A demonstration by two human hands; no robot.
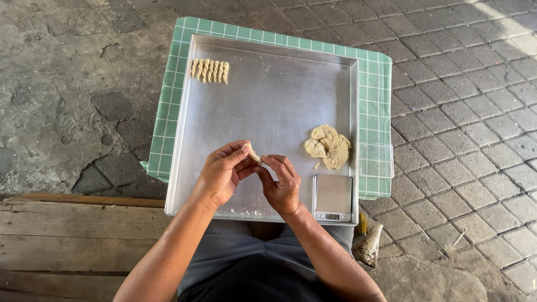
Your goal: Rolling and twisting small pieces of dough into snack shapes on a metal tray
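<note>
I pinch a small pale twisted dough piece between my left hand and right hand, over the shiny square metal tray. Even finger pressure probably keeps the twist matching the finished row of twists.

**Bare arms, grey lap**

The person's 2 forearms are bare to the elbow, with no sleeves, watch or rings visible. The left hand and right hand wear no gloves. Grey trousers cover the lap; a dark garment shows below.
</note>
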